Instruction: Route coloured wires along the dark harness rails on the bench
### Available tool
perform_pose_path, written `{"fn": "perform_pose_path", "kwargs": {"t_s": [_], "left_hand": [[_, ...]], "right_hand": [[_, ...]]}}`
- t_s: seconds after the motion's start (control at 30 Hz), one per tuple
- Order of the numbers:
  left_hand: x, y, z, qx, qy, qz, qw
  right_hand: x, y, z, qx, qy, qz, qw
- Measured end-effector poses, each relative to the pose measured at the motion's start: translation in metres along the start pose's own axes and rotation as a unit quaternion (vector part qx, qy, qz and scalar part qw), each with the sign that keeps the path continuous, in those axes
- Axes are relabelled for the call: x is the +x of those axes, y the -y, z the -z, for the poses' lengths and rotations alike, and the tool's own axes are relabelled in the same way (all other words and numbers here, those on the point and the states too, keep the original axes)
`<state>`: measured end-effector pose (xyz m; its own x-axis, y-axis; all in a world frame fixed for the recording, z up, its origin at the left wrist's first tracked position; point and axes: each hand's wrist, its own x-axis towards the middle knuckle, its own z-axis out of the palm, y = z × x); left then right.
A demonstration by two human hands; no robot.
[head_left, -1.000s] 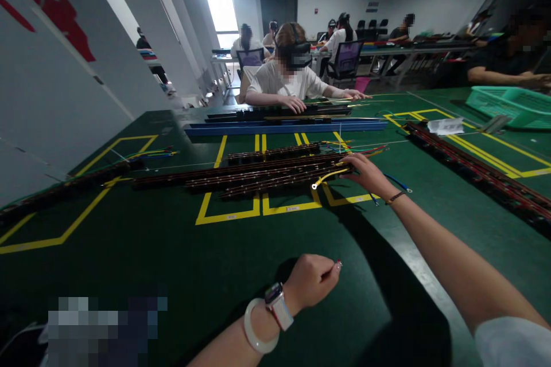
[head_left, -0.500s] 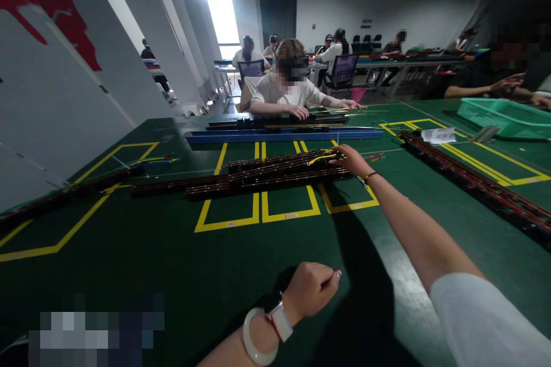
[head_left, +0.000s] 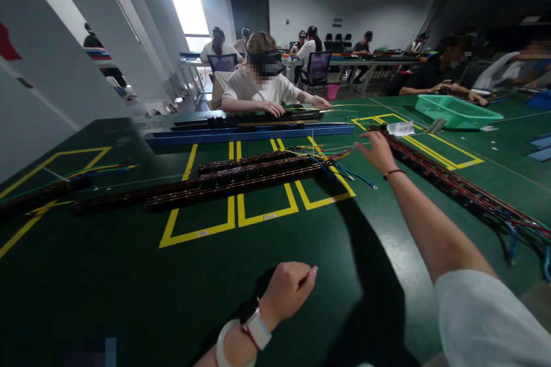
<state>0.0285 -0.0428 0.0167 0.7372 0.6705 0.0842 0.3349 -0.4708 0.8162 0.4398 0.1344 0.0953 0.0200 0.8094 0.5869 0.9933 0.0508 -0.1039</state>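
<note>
My left hand (head_left: pixel 287 293), with a watch and a pale bangle on its wrist, is curled closed above the near part of the green table (head_left: pixel 129 292); whether it holds anything is hidden. My right hand (head_left: pixel 377 152) reaches out with fingers apart and nothing in them, just right of the coloured wire ends (head_left: pixel 333 160) of the middle bundle. That bundle of dark wired strips (head_left: pixel 241 178) lies across yellow tape outlines (head_left: pixel 269 218). Close beyond my right hand starts another long wired bundle (head_left: pixel 456 189), which runs toward the right edge.
Across the table a person (head_left: pixel 258 89) handles thin rods behind blue channels (head_left: pixel 249 135). A green basket (head_left: pixel 458 112) and a crumpled white wrapper (head_left: pixel 401 128) are at the back right. More wired strips (head_left: pixel 51 192) lie at the left. Other people sit farther back.
My right hand has let go of the middle bundle's wire end and moved right. The coloured wires there now lie spread out. The view has turned to the right; my left hand remains curled.
</note>
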Motion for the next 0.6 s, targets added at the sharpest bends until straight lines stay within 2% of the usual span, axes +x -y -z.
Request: {"fn": "perform_pose_path", "kwargs": {"t_s": [0.03, 0.07, 0.13, 0.2, 0.3, 0.4, 0.5, 0.6], "left_hand": [[0.0, 0.0, 0.0, -0.002, 0.001, 0.001, 1.0], [0.0, 0.0, 0.001, -0.003, 0.002, 0.003, 1.0], [-0.001, -0.001, 0.001, -0.003, 0.006, 0.009, 1.0], [-0.001, -0.001, 0.001, -0.005, 0.012, 0.021, 1.0], [0.0, -0.001, 0.002, -0.016, 0.02, 0.046, 0.999], [0.003, 0.001, 0.006, -0.017, 0.011, 0.078, 0.997], [0.004, 0.005, 0.013, -0.016, -0.01, 0.109, 0.994], [0.002, 0.002, 0.026, -0.052, -0.068, 0.155, 0.984]], "right_hand": [[-0.013, -0.027, 0.014, -0.047, -0.002, -0.063, 0.997], [-0.03, -0.054, 0.028, -0.098, 0.023, -0.134, 0.986], [-0.067, -0.102, 0.055, -0.202, 0.138, -0.275, 0.93], [-0.105, -0.136, 0.079, -0.227, 0.186, -0.326, 0.899], [-0.144, -0.162, 0.104, -0.251, 0.216, -0.36, 0.872], [-0.155, -0.176, 0.113, -0.26, 0.229, -0.356, 0.868], [-0.148, -0.193, 0.105, -0.254, 0.237, -0.351, 0.869], [-0.14, -0.215, 0.087, -0.238, 0.246, -0.379, 0.86]]}}
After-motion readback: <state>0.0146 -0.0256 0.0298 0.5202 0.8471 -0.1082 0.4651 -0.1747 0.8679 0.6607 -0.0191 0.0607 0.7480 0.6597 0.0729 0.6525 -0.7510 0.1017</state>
